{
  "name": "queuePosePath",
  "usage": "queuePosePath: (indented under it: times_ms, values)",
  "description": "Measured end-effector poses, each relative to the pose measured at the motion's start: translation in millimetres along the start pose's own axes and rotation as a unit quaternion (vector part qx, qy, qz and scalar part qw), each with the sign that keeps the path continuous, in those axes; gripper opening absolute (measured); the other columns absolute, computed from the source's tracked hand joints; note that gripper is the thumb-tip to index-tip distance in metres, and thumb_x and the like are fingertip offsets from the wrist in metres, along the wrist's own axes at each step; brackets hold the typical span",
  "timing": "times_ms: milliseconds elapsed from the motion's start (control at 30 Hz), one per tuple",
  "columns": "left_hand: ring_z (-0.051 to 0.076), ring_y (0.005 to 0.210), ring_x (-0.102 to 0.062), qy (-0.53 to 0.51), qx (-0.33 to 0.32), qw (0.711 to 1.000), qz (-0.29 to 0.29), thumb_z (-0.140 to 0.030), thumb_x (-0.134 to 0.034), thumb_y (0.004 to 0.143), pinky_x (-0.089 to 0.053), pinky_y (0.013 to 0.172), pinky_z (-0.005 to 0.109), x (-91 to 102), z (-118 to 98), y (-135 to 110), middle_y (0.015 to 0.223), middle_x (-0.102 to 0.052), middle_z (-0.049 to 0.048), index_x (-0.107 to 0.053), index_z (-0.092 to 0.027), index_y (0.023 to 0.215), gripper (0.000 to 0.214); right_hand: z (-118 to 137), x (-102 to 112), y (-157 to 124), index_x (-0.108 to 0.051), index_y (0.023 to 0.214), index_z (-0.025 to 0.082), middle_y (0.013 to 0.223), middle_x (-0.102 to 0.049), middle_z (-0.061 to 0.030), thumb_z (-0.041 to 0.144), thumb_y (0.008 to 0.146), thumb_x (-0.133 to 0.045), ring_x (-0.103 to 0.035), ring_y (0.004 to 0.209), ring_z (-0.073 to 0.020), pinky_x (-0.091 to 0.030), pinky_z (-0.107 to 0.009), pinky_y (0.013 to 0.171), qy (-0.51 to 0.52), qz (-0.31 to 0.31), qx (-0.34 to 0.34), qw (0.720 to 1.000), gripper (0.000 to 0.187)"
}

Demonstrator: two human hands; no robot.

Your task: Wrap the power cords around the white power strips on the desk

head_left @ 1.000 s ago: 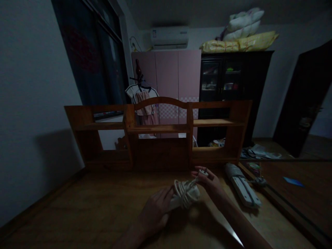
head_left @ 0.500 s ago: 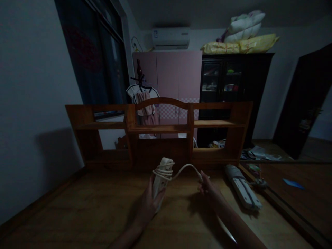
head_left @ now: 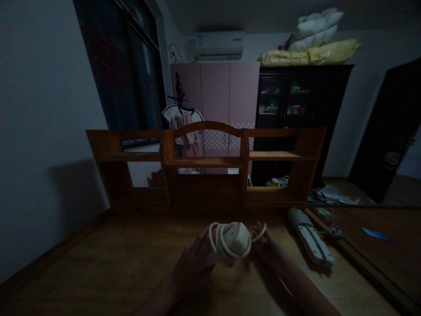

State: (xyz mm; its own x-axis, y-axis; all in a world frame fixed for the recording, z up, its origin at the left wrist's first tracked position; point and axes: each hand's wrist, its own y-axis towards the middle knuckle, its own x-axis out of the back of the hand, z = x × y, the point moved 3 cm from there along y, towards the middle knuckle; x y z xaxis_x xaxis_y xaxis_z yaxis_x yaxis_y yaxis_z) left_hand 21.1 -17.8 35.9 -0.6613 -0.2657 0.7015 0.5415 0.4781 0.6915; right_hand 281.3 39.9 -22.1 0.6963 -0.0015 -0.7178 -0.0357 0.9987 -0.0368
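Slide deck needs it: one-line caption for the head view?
Over a wooden desk, the left hand grips a power strip wrapped in its cord; the right hand holds the loose end.

Hands: two, left hand [head_left: 194,265] and right hand [head_left: 267,246].
Strips: two. The held strip [head_left: 234,239] is in the left fingers, its cord [head_left: 217,245] reaching the right fingers. The second strip [head_left: 312,241] lies right of the right fingers.
Shelves: one shelf [head_left: 207,162], beyond the fingertips.
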Motion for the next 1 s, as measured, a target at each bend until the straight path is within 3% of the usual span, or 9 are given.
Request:
queuePosePath:
  times_ms: [133, 233, 300, 433, 533, 667, 767, 867, 1000]
  values:
    - [0.024, 0.124, -0.044, 0.09, -0.15, 0.983, 0.057, -0.017, -0.043, 0.087, -0.046, 0.096, 0.041, -13.3, -14, -5, 0.143, -0.037, 0.0116, -0.034, -0.022, 0.138, 0.052, 9, -8, -5, -0.06, 0.074, 0.021, 0.071, -0.066, 0.0003, 0.037, 0.074, -0.07, -0.06, 0.061, -0.0144, -0.047, -0.025, 0.057, 0.056, -0.003, -0.066, 0.996, 0.019]
    - [0.024, 0.12, -0.047, 0.139, -0.168, 0.973, 0.069, -0.016, -0.045, 0.088, -0.047, 0.093, 0.043, -20.0, -21, -6, 0.146, -0.034, 0.0073, -0.043, -0.028, 0.13, 0.044, 15, -20, -12, -0.063, 0.085, 0.02, 0.088, -0.069, -0.0056, 0.048, 0.076, -0.064, -0.062, 0.064, -0.0173, -0.048, -0.03, 0.06, 0.018, 0.021, -0.112, 0.993, 0.029]
    - [0.025, 0.12, -0.046, 0.151, -0.149, 0.974, 0.082, -0.015, -0.045, 0.088, -0.046, 0.093, 0.044, -20.2, -22, -5, 0.148, -0.03, 0.0068, -0.043, -0.029, 0.131, 0.045, 17, -23, -15, -0.064, 0.093, 0.02, 0.096, -0.069, -0.0082, 0.051, 0.074, -0.064, -0.063, 0.07, -0.0198, -0.048, -0.031, 0.063, -0.036, 0.003, -0.103, 0.994, 0.037]
    - [0.026, 0.128, -0.039, 0.116, -0.026, 0.989, 0.086, -0.006, -0.045, 0.079, -0.039, 0.102, 0.044, -16.6, -11, -2, 0.15, -0.026, 0.0088, -0.027, -0.027, 0.142, 0.069, 15, -20, -16, -0.067, 0.088, 0.016, 0.084, -0.069, -0.0077, 0.049, 0.072, -0.065, -0.061, 0.063, -0.0162, -0.043, -0.023, 0.053, -0.237, -0.043, -0.053, 0.969, 0.037]
    - [0.028, 0.133, -0.033, 0.08, 0.094, 0.991, 0.051, -0.009, -0.047, 0.078, -0.038, 0.103, 0.045, -19.6, 8, -5, 0.15, -0.024, 0.0113, -0.011, -0.023, 0.147, 0.079, 10, -24, -17, -0.067, 0.082, 0.014, 0.073, -0.066, -0.0046, 0.043, 0.072, -0.066, -0.051, 0.047, -0.0089, -0.034, -0.018, 0.043, -0.324, 0.003, -0.027, 0.946, 0.03]
    - [0.029, 0.134, -0.032, 0.051, 0.202, 0.978, -0.001, -0.025, -0.047, 0.088, -0.038, 0.103, 0.046, -26.8, 27, -11, 0.148, -0.027, 0.0145, -0.012, -0.023, 0.146, 0.068, 5, -38, -22, -0.063, 0.095, 0.018, 0.074, -0.066, -0.0038, 0.047, 0.077, -0.064, -0.049, 0.043, -0.008, -0.034, -0.018, 0.041, -0.278, 0.083, -0.031, 0.956, 0.035]
    - [0.028, 0.134, -0.032, 0.026, 0.206, 0.978, -0.001, -0.031, -0.046, 0.09, -0.036, 0.105, 0.046, -25.6, 26, -8, 0.147, -0.028, 0.015, -0.016, -0.022, 0.145, 0.063, 5, -46, -25, -0.062, 0.101, 0.017, 0.083, -0.067, -0.0062, 0.046, 0.079, -0.065, -0.056, 0.054, -0.0092, -0.041, -0.019, 0.05, -0.222, 0.101, -0.036, 0.969, 0.036]
    - [0.026, 0.133, -0.034, -0.008, 0.16, 0.987, 0.019, -0.027, -0.045, 0.09, -0.036, 0.105, 0.044, -18.4, 14, -1, 0.149, -0.025, 0.0138, -0.016, -0.024, 0.145, 0.063, 5, -49, -24, -0.065, 0.094, 0.016, 0.084, -0.067, -0.0062, 0.044, 0.077, -0.067, -0.058, 0.064, -0.0111, -0.045, -0.021, 0.059, -0.194, 0.109, -0.022, 0.975, 0.033]
    - [0.028, 0.131, -0.035, -0.014, 0.086, 0.993, 0.077, -0.017, -0.047, 0.083, -0.039, 0.102, 0.045, -11.8, 0, 3, 0.151, -0.017, 0.013, -0.014, -0.024, 0.146, 0.071, 9, -40, -21, -0.067, 0.086, 0.017, 0.084, -0.066, -0.0042, 0.043, 0.075, -0.07, -0.06, 0.071, -0.0141, -0.047, -0.024, 0.065, -0.179, 0.061, 0.007, 0.982, 0.028]
